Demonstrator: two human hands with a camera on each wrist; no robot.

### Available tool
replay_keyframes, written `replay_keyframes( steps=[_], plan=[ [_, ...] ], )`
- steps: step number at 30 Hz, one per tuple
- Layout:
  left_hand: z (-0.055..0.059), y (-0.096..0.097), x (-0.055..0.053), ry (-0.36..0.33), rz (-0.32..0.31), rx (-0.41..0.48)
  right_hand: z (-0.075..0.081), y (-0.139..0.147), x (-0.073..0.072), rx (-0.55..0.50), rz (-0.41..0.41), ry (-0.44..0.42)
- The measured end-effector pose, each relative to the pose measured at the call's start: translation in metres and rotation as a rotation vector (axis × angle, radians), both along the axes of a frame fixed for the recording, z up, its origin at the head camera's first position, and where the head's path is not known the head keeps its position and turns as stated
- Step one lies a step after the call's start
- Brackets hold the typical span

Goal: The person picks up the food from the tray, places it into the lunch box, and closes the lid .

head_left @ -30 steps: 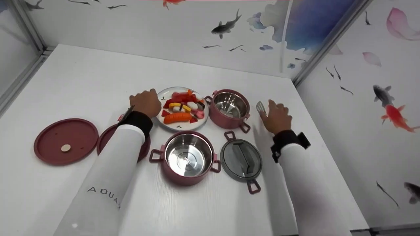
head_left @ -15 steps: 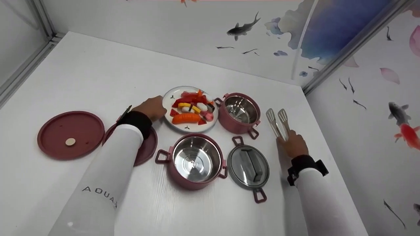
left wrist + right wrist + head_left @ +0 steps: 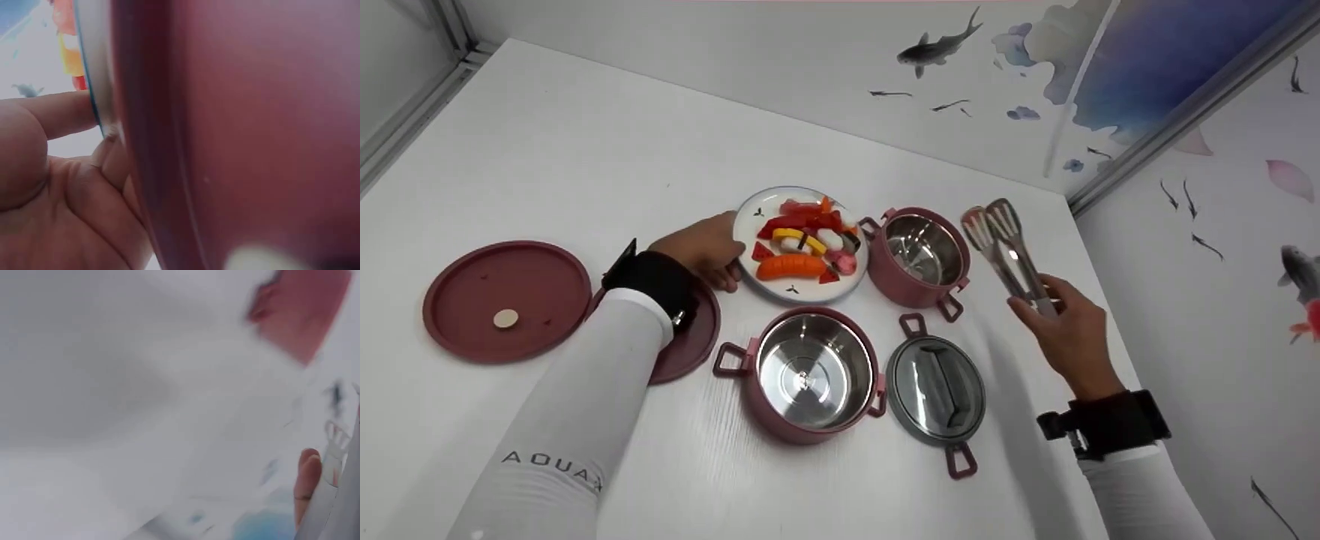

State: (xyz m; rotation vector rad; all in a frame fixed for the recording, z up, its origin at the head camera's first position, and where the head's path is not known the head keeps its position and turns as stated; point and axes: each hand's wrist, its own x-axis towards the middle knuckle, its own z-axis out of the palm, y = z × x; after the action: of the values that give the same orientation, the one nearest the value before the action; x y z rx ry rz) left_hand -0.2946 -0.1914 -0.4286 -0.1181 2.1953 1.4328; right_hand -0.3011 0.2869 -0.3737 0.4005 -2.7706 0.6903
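In the head view, my left hand (image 3: 706,249) holds the left rim of a white plate (image 3: 765,216). The left wrist view has the thumb over the rim and fingers curled beneath it. Whether the plate is off the table, I cannot tell. Toy-like food lies on it: an orange scored sausage (image 3: 791,266), yellow-topped sushi (image 3: 801,241) and red pieces (image 3: 802,223). My right hand (image 3: 1072,330) grips slotted metal tongs (image 3: 1023,259) by the handle end, heads raised above the table. Their two arms stand slightly apart. The right wrist view shows the tongs (image 3: 332,481) only at its edge.
A larger dark red pot (image 3: 765,412) stands in front of the plate, a smaller one (image 3: 904,289) right of it. Both look empty inside. A grey lid (image 3: 911,390) lies right of the larger pot. Two dark red lids (image 3: 540,281) lie left, one partly under my left forearm.
My right hand has come down on the tongs, gripped them and lifted them off the table. My left hand has closed on the plate's rim. The head view has shifted a little.
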Motion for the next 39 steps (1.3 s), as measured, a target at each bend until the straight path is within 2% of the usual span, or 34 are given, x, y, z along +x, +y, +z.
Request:
replay_keyframes(
  steps=[4,8,10,13,17,23,29,34,39],
  plan=[
    [-0.003,-0.003,0.009,-0.021,-0.005,0.064,0.008,-0.054,0.019,0.016,0.228,-0.106],
    [-0.013,-0.006,0.015,-0.023,0.019,0.09,0.006,-0.101,0.022,0.116,0.419,-0.213],
    [-0.018,-0.007,0.016,-0.015,0.03,0.084,0.005,-0.118,0.022,0.189,0.473,-0.237],
    [-0.023,-0.006,0.017,-0.017,0.035,0.084,0.003,-0.132,0.022,0.312,0.499,-0.257],
    [-0.028,-0.007,0.017,-0.018,0.037,0.099,0.002,-0.141,0.023,0.397,0.486,-0.237],
    [-0.036,-0.008,0.016,-0.027,0.026,0.103,-0.002,-0.149,0.023,0.456,0.479,-0.164],
    [-0.041,-0.016,0.02,-0.02,0.032,0.077,-0.008,-0.164,0.022,0.494,0.523,-0.052],
    [-0.043,-0.024,0.024,-0.044,0.038,0.073,-0.01,-0.175,0.023,0.522,0.561,-0.03],
    [-0.041,-0.028,0.024,-0.018,0.051,0.076,-0.009,-0.182,0.023,0.527,0.569,-0.012]
  ],
)
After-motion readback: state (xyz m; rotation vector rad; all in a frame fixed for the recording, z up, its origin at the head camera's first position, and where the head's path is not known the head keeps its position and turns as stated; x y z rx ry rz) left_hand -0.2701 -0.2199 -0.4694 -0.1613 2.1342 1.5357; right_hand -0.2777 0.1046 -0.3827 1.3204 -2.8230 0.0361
